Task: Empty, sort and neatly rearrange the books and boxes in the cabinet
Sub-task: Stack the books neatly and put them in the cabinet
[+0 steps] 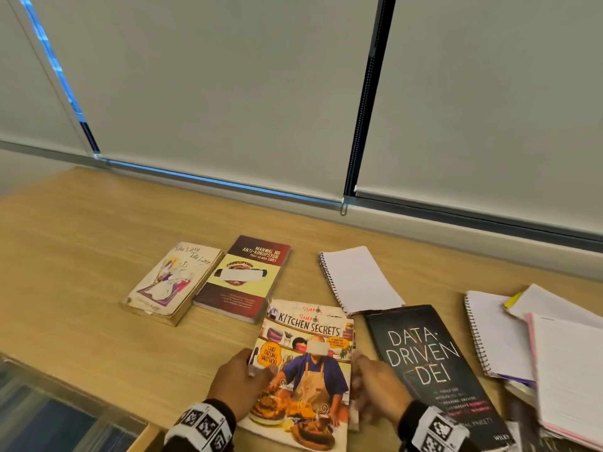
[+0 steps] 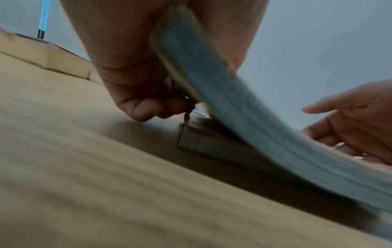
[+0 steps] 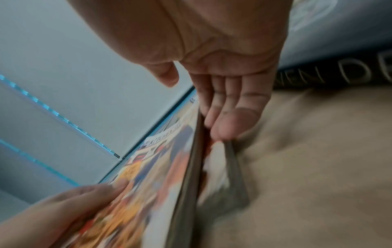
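A colourful "Kitchen Secrets" book lies at the near edge of the wooden top. My left hand grips its left edge, thumb on the cover, and lifts that side so the book bends upward. A second, similar book lies flat beneath it, and its top edge peeks out beyond the upper one. My right hand is at the right edge. Its straight fingers touch the gap between the upper book and the lower one.
A black "Data Driven DEI" book lies just right of my right hand. Farther back are a worn paperback, a maroon manual and a spiral notebook. Notebooks and papers pile up at the right. Window blinds stand behind.
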Tool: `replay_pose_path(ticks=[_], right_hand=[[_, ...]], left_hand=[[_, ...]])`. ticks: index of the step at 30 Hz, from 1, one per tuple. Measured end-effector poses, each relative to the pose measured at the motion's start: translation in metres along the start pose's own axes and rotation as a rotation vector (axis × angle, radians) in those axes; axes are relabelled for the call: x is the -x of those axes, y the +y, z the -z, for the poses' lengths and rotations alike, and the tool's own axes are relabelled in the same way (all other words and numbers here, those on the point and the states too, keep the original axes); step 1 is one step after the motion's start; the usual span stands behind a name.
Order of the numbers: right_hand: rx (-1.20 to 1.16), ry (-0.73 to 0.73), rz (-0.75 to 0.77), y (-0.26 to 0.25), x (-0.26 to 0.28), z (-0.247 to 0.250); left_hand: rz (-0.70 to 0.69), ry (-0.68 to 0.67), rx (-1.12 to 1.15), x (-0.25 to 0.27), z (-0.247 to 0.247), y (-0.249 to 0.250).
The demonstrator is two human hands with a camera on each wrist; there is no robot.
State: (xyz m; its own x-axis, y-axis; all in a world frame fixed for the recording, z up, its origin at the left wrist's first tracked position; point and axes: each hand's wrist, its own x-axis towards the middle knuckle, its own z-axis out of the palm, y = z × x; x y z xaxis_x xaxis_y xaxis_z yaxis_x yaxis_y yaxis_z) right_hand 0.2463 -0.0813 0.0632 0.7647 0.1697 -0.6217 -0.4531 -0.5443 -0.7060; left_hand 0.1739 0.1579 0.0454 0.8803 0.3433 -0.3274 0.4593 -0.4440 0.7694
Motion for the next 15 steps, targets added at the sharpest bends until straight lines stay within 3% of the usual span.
replay_pose_path(ticks=[3,5,7,9,12,15], right_hand=[[0.242,0.243,0.252,-0.010,-0.025,0.019],[0.583,0.357,0.367,-0.023,-0.046,0.032],[1.040,0.326,0.342,-0.042,-0.056,0.040],[1.329,0.192,0.296,-0.055,-0.066,0.045],[1.403,0.112,0.232,-0.063,-0.081,0.045],[1.336,0.178,0.203,-0.068,-0.081,0.043]], left_hand=[[0.020,0.019,-0.021,-0.004,-0.007,-0.002],[0.038,0.044,0.031,-0.006,-0.009,0.000],[0.078,0.088,0.090,-0.007,-0.010,0.004],[0.118,0.133,0.148,-0.008,-0.012,0.007],[0.143,0.147,0.192,-0.014,-0.014,0.010],[0.142,0.167,0.213,-0.018,-0.015,0.012]])
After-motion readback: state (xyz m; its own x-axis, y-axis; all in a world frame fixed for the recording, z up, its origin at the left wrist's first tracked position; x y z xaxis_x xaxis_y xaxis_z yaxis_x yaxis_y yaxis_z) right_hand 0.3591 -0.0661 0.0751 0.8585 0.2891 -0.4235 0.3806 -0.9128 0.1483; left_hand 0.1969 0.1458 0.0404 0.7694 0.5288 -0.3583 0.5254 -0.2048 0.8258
